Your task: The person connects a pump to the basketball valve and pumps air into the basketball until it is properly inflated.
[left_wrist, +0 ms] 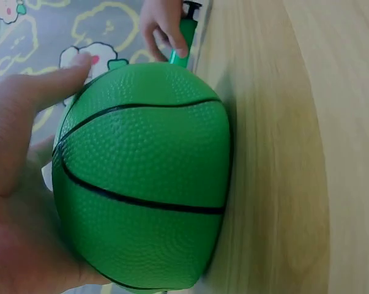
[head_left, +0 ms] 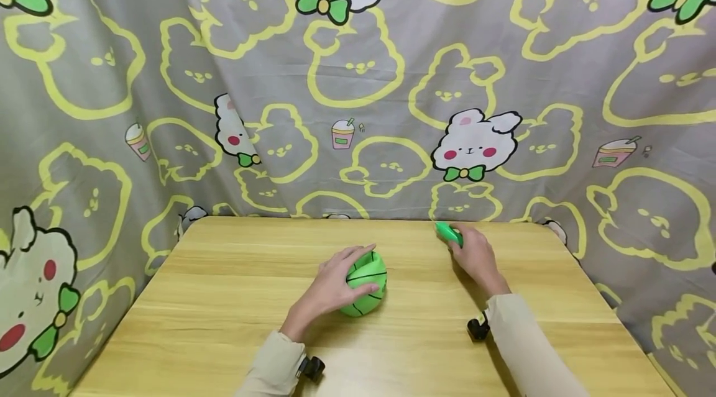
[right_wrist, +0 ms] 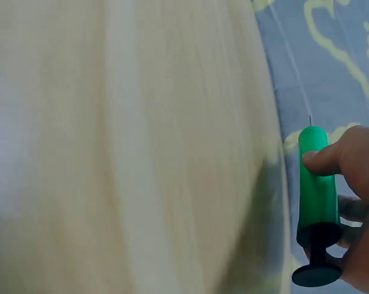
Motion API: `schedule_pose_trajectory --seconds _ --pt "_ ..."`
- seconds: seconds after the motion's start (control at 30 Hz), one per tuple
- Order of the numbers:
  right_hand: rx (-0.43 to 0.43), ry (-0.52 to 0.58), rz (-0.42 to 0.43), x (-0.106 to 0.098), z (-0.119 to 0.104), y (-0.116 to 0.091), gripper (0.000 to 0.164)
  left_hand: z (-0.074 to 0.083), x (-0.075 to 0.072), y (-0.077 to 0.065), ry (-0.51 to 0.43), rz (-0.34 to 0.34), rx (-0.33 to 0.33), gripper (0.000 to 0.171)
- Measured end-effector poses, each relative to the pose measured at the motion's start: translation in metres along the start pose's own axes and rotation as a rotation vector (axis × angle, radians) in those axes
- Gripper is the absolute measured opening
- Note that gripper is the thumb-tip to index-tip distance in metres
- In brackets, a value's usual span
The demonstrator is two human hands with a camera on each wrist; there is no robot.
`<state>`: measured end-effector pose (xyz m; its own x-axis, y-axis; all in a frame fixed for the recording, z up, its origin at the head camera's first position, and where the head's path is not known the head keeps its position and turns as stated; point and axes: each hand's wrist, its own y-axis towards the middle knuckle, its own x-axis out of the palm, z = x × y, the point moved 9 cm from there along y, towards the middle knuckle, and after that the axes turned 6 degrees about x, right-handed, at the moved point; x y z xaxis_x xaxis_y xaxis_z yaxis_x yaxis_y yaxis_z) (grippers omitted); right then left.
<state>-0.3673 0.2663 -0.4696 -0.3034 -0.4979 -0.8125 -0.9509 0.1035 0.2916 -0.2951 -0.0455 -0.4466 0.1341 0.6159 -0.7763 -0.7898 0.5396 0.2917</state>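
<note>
A green toy basketball (head_left: pixel 365 306) with black lines rests on the wooden table, and its upper side is caved in with a fold. My left hand (head_left: pixel 329 285) grips it from the left, thumb on the near side and fingers over the top. In the left wrist view the pebbled ball (left_wrist: pixel 147 159) fills the middle, beside the palm. Toward the far edge, my right hand (head_left: pixel 475 255) holds a green ball pump (head_left: pixel 447 233). The right wrist view shows the pump (right_wrist: pixel 317 196) with a thin needle at its tip and a black handle at the other end.
The light wooden table (head_left: pixel 224 297) ends at a far edge just beyond the pump. A grey curtain (head_left: pixel 391 86) with yellow outlines and cartoon bears hangs behind it and at both sides. Small black cameras (head_left: pixel 311 369) sit on both wrists.
</note>
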Motion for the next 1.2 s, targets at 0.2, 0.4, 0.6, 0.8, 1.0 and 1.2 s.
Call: schedule_pose_trajectory --seconds 0.2,0.4,0.6,0.8,1.0,1.2 --pt "-0.042 0.037 0.028 -0.008 -0.016 -0.017 0.043 0.003 -0.002 0.001 -0.009 0.017 0.019 0.065" --pt "-0.065 0.059 0.024 -0.011 -0.034 -0.036 0.045 0.000 -0.012 -0.008 0.017 0.043 0.013 0.060" --pt "-0.181 0.025 0.029 -0.026 -0.061 -0.061 0.053 0.000 -0.020 -0.021 0.007 0.017 0.023 0.060" --pt "-0.322 -0.015 0.003 -0.042 -0.094 -0.080 0.060 -0.001 -0.028 -0.030 0.027 0.007 -0.011 0.060" --pt "-0.348 -0.004 -0.050 -0.048 -0.111 -0.092 0.058 -0.001 -0.030 -0.033 0.047 0.028 -0.020 0.056" --pt "-0.364 0.021 -0.088 -0.047 -0.122 -0.103 0.057 -0.001 -0.028 -0.040 0.022 0.045 -0.019 0.047"
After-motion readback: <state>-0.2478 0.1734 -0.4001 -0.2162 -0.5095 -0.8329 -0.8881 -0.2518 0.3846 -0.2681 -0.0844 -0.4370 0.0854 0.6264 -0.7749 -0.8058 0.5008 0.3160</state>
